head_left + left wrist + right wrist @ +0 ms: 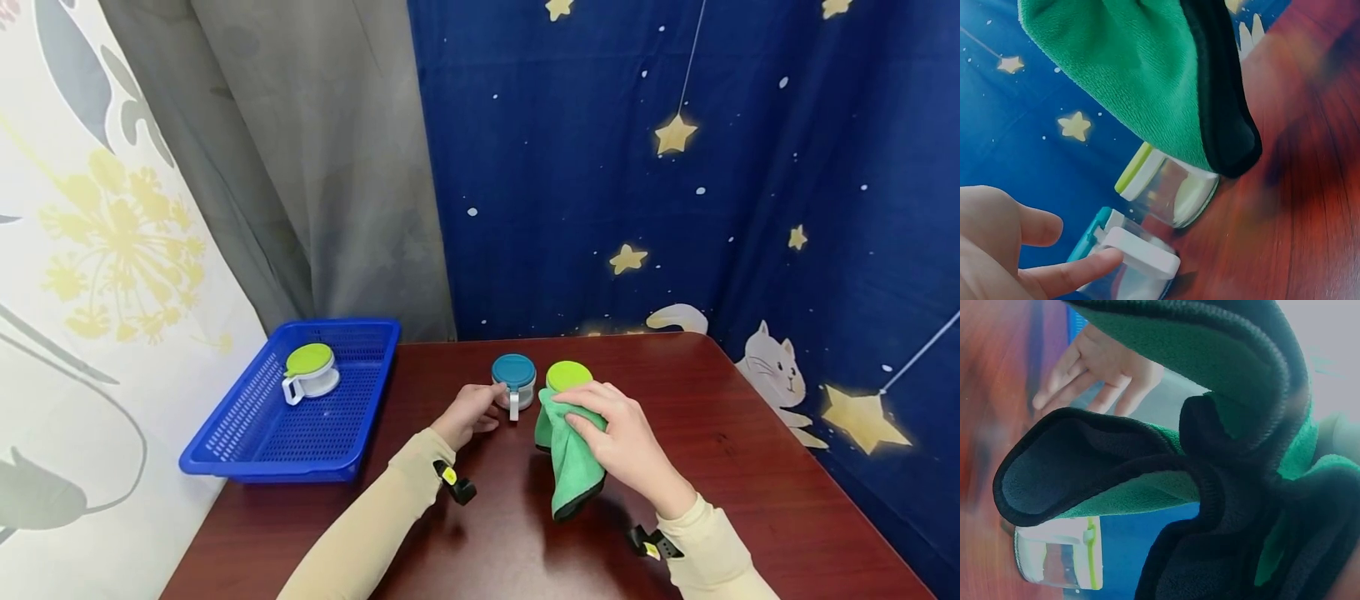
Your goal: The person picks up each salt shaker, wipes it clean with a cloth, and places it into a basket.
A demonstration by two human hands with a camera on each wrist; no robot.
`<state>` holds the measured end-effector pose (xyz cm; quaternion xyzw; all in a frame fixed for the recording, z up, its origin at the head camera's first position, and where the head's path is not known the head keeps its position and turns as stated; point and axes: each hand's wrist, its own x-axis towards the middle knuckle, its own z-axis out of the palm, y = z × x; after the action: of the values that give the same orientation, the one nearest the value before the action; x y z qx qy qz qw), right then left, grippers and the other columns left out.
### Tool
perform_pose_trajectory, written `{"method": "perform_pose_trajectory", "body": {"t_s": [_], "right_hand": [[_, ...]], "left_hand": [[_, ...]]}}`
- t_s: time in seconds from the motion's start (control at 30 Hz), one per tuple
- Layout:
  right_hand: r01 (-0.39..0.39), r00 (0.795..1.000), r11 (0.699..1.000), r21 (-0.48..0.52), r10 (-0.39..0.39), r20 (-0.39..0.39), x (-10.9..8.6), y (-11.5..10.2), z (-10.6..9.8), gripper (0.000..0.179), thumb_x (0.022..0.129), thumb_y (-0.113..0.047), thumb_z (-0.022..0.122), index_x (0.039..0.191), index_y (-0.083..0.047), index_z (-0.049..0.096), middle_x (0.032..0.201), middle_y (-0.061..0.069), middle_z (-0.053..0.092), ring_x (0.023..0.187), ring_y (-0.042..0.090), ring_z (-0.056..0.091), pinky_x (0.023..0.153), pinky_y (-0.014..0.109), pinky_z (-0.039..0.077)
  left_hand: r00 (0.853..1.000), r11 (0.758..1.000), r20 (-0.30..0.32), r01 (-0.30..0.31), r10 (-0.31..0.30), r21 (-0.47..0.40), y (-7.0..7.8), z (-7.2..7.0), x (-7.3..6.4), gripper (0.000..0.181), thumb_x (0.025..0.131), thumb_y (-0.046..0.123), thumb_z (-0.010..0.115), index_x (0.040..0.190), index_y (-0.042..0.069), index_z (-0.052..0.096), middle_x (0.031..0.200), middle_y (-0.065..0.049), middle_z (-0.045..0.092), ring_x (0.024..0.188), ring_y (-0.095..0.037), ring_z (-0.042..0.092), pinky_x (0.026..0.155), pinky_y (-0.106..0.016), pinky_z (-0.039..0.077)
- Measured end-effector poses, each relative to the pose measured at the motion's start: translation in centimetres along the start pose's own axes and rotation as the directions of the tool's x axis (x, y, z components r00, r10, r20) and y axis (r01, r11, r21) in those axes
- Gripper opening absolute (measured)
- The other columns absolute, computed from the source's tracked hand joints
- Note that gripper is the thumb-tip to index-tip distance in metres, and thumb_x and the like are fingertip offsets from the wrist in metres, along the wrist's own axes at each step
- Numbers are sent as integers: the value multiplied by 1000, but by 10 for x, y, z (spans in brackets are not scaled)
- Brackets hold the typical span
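My right hand holds a green cloth with a black border, its folds hanging down over the table. Just behind the cloth stands a glass seasoning jar with a lime-green lid, partly covered in the head view. To its left is a second glass jar with a teal lid and a white handle. My left hand is beside this jar, fingers loosely extended, one fingertip right at the handle. In the right wrist view, cloth folds hide much of the scene.
At the left, a blue perforated basket contains another jar with a lime-green lid and white handle. The dark red wooden table reaches back to a blue star-patterned curtain and a grey curtain.
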<state>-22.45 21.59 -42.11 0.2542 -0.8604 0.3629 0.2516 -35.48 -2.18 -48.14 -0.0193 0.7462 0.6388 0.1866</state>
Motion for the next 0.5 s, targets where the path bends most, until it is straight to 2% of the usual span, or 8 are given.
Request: {"method": "perform_pose_trajectory", "body": {"t_s": [0.13,0.3,0.4,0.5], "right_hand": [[-2,1000,1000,-3,2,2,-2,2,2,34,92,-13,74,119,-35,72,116,-18,64,109,7,56,83,30,51],[-4,1000,1000,-4,4,8,-4,2,2,35,92,-13,74,120,-35,72,117,-18,64,110,7,56,85,30,51],[-7,1000,1000,1,7,8,-5,1,2,35,92,-14,75,119,-35,72,117,-19,63,110,6,56,85,30,50],[-12,1000,1000,2,12,9,-5,1,1,35,91,-13,75,119,-35,72,117,-20,63,110,5,55,85,30,50]], "left_hand": [[999,998,9,41,-40,-44,-2,4,3,45,99,44,61,110,1,69,125,-25,56,88,-30,63,83,-40,57],[994,988,23,106,-104,-112,-4,8,5,45,96,47,64,117,7,64,127,-29,53,96,-37,65,87,-42,56],[992,979,40,126,-121,-161,-5,10,7,52,94,48,66,123,5,61,125,-30,52,99,-40,65,88,-44,56],[990,966,55,142,-133,-215,-3,11,9,56,93,49,68,123,2,61,121,-30,54,99,-41,65,88,-46,55]]}}
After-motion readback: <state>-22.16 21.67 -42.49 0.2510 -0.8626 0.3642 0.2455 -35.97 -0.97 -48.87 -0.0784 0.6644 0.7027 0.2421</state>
